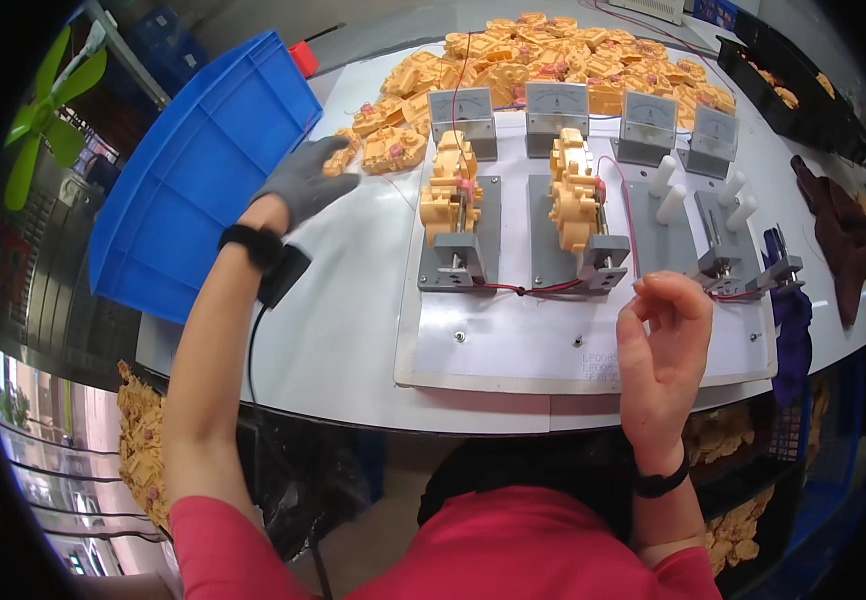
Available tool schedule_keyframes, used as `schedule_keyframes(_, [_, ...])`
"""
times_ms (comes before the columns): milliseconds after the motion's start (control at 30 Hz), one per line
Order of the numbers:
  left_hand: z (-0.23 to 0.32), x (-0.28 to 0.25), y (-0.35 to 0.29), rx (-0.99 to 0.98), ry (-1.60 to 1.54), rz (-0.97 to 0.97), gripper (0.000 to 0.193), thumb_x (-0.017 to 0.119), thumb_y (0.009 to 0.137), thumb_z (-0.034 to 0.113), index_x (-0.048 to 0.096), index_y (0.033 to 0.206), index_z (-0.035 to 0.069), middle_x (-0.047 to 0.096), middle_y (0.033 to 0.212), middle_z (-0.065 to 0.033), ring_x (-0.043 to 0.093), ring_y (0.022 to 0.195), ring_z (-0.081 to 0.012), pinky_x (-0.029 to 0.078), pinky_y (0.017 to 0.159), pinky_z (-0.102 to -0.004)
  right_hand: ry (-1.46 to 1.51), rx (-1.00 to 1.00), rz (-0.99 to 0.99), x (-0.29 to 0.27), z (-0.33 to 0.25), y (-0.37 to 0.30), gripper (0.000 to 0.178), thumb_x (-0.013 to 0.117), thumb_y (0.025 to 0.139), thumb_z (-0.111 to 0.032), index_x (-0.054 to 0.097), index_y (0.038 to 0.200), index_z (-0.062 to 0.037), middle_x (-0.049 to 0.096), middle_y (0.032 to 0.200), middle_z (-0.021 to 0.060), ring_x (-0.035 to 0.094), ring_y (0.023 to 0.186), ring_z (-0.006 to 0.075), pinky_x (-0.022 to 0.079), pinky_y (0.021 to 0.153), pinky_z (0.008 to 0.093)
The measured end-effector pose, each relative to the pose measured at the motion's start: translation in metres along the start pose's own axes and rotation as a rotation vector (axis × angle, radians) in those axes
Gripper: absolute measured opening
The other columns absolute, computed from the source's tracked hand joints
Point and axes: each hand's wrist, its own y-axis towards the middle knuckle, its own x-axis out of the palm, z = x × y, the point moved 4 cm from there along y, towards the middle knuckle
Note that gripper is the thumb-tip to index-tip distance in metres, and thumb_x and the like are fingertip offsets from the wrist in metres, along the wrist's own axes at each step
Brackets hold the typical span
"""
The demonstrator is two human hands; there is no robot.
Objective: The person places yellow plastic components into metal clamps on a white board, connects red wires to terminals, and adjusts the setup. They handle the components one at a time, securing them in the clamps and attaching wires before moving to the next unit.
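Note:
My left hand (305,183), in a grey glove, reaches beside the blue bin. Its thumb and fingers are apart around the edge of a yellow plastic gearbox housing (339,157); the fingertips are partly hidden. Bare and loosely curled, my right hand (668,335) hovers over the front of the white test board (493,345), with nothing visible between thumb and fingers. Two yellow gearboxes stand upright in grey fixtures: one on the left (443,200), the other in the middle (573,205). Red wires run by both. To their right, a grey fixture (658,235) with white pegs holds no gearbox.
Several analog panel meters (556,105) line the board's back edge. Behind them lies a heap of yellow housings (553,60). A blue bin (203,180) leans at the left, beyond it a green fan (53,110). At right are a black crate (793,90) and brown cloth (841,235).

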Motion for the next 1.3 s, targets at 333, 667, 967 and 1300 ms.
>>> schedule_keyframes(333, [0.023, 0.064, 0.059, -0.094, 0.136, -0.150, 0.078, 0.077, 0.065, 0.036, 0.048, 0.135, 0.016, 0.047, 0.136, -0.0183, 0.050, 0.126, -0.0346, 0.043, 0.105, -0.0396, -0.108, -0.057, -0.002, -0.004, -0.003, 0.002, 0.034, 0.066, 0.083, 0.001, 0.056, 0.115, -0.0020, 0.054, 0.107, 0.0098, 0.055, 0.083, 0.0155, 0.046, 0.079, 0.0281])
schedule_keyframes(667, [0.008, 0.043, -0.042, -0.194, -0.043, 0.069, 0.067, 0.072, 0.075, 0.028, 0.045, 0.132, 0.007, 0.054, 0.123, -0.0191, 0.058, 0.112, -0.0300, 0.046, 0.096, -0.0357, -0.091, -0.093, -0.018, 0.001, -0.005, 0.004, 0.032, 0.064, 0.085, 0.001, 0.056, 0.116, -0.0021, 0.055, 0.107, 0.0090, 0.056, 0.085, 0.0150, 0.046, 0.080, 0.0282])
schedule_keyframes(967, [0.012, 0.007, -0.136, -0.270, -1.910, 0.016, 0.047, 0.059, 0.087, 0.013, 0.046, 0.130, 0.001, 0.057, 0.122, -0.0129, 0.058, 0.112, -0.0258, 0.052, 0.096, -0.0399, -0.092, -0.052, 0.249, -0.063, -0.016, 0.011, 0.030, 0.053, 0.097, -0.004, 0.049, 0.126, -0.0005, 0.053, 0.117, 0.0054, 0.049, 0.100, 0.0101, 0.041, 0.090, 0.0248])
schedule_keyframes(1300, [0.135, -0.031, -0.173, -0.114, -2.047, -0.279, 0.052, 0.060, 0.095, 0.024, 0.040, 0.138, 0.003, 0.056, 0.127, -0.0171, 0.057, 0.118, -0.0318, 0.054, 0.087, -0.0372, -0.041, 0.091, 0.141, -0.080, 0.010, 0.022, 0.029, 0.058, 0.097, -0.010, 0.054, 0.125, -0.0031, 0.054, 0.109, 0.0009, 0.052, 0.096, 0.0090, 0.043, 0.089, 0.0232])
